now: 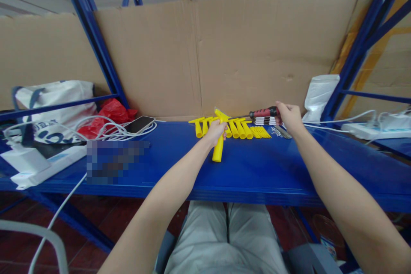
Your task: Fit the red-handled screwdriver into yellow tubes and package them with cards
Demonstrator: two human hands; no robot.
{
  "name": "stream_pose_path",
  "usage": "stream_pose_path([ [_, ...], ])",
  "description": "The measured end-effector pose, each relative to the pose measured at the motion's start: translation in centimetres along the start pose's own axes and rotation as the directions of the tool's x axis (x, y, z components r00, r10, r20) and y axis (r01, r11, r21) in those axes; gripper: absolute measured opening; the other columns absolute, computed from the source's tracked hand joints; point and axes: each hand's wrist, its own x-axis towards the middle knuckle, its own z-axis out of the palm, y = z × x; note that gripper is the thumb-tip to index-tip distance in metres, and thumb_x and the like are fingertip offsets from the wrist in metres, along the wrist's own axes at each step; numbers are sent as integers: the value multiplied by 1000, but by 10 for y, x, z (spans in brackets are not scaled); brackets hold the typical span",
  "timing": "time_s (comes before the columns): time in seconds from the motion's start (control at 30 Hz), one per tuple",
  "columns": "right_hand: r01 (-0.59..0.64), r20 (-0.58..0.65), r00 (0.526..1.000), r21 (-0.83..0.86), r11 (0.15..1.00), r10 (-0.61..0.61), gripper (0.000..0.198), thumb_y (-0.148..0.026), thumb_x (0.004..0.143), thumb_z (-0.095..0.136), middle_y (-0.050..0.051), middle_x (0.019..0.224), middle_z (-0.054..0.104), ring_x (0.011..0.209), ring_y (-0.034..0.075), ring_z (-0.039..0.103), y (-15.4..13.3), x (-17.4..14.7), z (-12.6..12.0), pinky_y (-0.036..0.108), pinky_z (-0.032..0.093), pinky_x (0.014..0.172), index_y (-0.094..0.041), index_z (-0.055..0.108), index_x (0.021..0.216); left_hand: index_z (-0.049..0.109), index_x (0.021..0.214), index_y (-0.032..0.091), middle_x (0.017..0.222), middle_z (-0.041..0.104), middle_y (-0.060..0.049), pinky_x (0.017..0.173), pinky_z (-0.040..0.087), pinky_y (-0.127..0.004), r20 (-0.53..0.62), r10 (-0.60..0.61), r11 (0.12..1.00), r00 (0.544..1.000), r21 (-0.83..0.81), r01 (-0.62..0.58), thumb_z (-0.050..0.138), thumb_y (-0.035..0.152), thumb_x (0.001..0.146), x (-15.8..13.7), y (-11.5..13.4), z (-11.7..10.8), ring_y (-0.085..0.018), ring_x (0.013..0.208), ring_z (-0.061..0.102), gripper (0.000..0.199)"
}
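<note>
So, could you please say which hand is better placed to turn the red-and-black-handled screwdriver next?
Probably the right hand: it grips the screwdriver by its handle end, while the left hand holds the yellow plastic T-shaped tool that the shaft points toward.

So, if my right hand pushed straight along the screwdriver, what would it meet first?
Likely the yellow tool in your left hand: the screwdriver in your right hand points at its head, though contact is unclear.

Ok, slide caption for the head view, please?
Left grip holds a yellow T-shaped tool; right grip holds a red-handled screwdriver pointed toward it, over a blue table.
</note>
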Motion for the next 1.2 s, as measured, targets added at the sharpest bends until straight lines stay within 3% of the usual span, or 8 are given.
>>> stream_pose_path([
  [0.1,-18,-12,1000,38,999,19,28,-36,78,51,-3,35,39,31,10,37,-3,-2,2,25,30,34,-22,43,55,40,64,19,48,41,8,34,28,-19,0,-4,1000,1000,-5,4,44,4,77,0,0,0,-4,29,34,20],
  [0.37,-206,-49,975,178,962,218,17,-28,76,50,-2,37,42,34,13,44,-14,-5,4,25,33,35,-22,46,61,38,65,19,49,41,8,33,27,-20,19,-34,999,999,-17,34,43,5,78,-1,1,0,-5,29,34,20],
  [0.53,-254,-73,962,113,961,263,14,-29,74,51,-2,35,39,34,14,42,-12,-3,-1,26,29,34,-23,46,63,40,66,19,48,41,8,34,28,-19,5,-56,998,998,-20,56,43,5,77,-1,1,-1,-4,29,34,18],
  [0.87,-201,147,963,-169,965,227,27,-39,81,51,0,38,47,33,10,44,-1,-7,10,21,31,33,-17,51,65,41,68,18,49,41,8,35,28,-18,1,-42,999,999,-11,42,42,5,77,0,-1,-1,-4,29,34,17],
  [1.03,-221,346,881,-300,928,322,36,-49,83,52,3,50,56,40,10,53,-6,-11,11,20,36,37,-16,54,70,40,68,18,50,42,8,36,28,-18,-4,-58,998,998,-11,58,43,5,78,-1,0,0,-4,30,34,17],
  [1.2,-61,628,688,-450,891,364,45,-60,69,63,5,61,62,48,12,58,-3,-15,9,20,40,40,-16,56,69,41,67,18,50,42,8,35,28,-18,-11,-61,998,998,-5,61,45,5,76,-1,0,0,-3,30,34,17],
])
